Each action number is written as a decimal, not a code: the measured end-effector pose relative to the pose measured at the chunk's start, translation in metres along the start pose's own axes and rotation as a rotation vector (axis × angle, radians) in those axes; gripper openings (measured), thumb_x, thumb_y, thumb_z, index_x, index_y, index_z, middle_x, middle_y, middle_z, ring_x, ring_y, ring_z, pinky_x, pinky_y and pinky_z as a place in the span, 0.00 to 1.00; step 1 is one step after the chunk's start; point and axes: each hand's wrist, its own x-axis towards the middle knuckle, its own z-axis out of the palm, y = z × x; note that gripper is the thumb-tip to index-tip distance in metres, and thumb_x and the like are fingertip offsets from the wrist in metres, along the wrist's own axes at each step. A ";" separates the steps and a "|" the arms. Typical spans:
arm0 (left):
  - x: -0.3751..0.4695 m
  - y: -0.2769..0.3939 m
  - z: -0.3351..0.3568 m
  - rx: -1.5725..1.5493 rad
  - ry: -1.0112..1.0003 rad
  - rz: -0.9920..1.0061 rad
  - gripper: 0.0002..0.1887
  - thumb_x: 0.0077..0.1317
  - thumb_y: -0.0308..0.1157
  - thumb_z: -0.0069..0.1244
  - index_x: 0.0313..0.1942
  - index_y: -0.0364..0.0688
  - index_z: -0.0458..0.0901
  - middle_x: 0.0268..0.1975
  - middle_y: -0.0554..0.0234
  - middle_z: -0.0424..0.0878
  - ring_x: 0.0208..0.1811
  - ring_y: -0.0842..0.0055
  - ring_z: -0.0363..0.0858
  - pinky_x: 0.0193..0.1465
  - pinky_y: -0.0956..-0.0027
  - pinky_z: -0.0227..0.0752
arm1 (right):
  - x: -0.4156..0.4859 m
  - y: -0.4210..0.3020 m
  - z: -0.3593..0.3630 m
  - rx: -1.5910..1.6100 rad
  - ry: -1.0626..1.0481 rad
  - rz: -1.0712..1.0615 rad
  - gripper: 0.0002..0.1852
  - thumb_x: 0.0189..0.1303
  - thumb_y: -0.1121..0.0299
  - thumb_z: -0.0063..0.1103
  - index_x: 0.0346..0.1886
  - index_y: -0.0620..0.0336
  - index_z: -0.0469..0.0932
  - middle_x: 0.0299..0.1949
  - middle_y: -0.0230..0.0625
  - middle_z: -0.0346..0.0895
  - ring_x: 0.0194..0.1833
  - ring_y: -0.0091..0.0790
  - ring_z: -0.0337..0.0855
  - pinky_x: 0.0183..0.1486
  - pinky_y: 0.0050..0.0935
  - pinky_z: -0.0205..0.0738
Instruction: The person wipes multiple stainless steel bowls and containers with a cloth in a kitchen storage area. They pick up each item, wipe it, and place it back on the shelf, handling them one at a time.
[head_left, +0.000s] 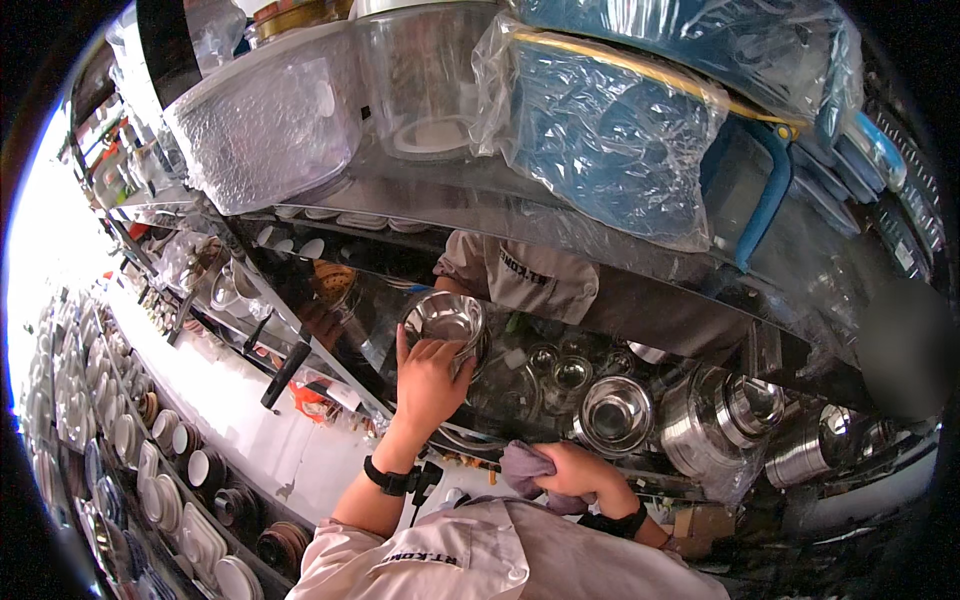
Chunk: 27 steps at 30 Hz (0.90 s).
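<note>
My left hand (435, 379) reaches onto a dark, glossy shelf (480, 412) and grips the near rim of a shiny stainless-steel bowl (446, 315). Some of its fingers bend over the edge into the bowl, while one lies along the left side. Whether the bowl rests on the shelf or is slightly lifted is hard to tell. A crumpled grey-purple cloth (529, 466) is bunched in my right hand (579, 471), low in front of my shirt at the shelf's front edge. Nested steel bowls (615, 415) stand just beyond that hand, with smaller steel bowls (572, 371) to their left.
Steel pots (690, 424) fill the shelf's right side. Above hangs an upper shelf (420, 191) bearing a bubble-wrapped container (270, 120) and a plastic-wrapped blue pot (607, 135). A black bar (286, 374) juts out at left. Stacked dishes (161, 499) line shelves at lower left.
</note>
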 end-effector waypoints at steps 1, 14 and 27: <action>0.002 0.000 -0.002 -0.036 0.021 0.001 0.12 0.65 0.36 0.62 0.45 0.40 0.89 0.39 0.59 0.90 0.48 0.60 0.86 0.81 0.37 0.47 | 0.001 0.001 0.002 0.004 0.034 0.005 0.29 0.56 0.67 0.69 0.62 0.64 0.79 0.53 0.53 0.87 0.52 0.52 0.88 0.56 0.42 0.80; -0.013 0.046 -0.040 -0.840 -0.023 0.277 0.07 0.54 0.23 0.71 0.33 0.40 0.90 0.35 0.64 0.91 0.50 0.66 0.90 0.82 0.37 0.47 | 0.004 0.030 0.019 0.668 0.315 -0.085 0.23 0.69 0.67 0.67 0.64 0.65 0.79 0.56 0.38 0.86 0.54 0.28 0.84 0.61 0.33 0.76; -0.067 0.114 -0.026 -0.884 -0.328 0.344 0.15 0.52 0.20 0.65 0.41 0.47 0.94 0.34 0.73 0.86 0.43 0.70 0.83 0.83 0.38 0.45 | -0.050 0.040 0.003 1.340 0.450 -0.402 0.27 0.80 0.58 0.50 0.74 0.64 0.68 0.70 0.40 0.75 0.68 0.38 0.76 0.73 0.43 0.69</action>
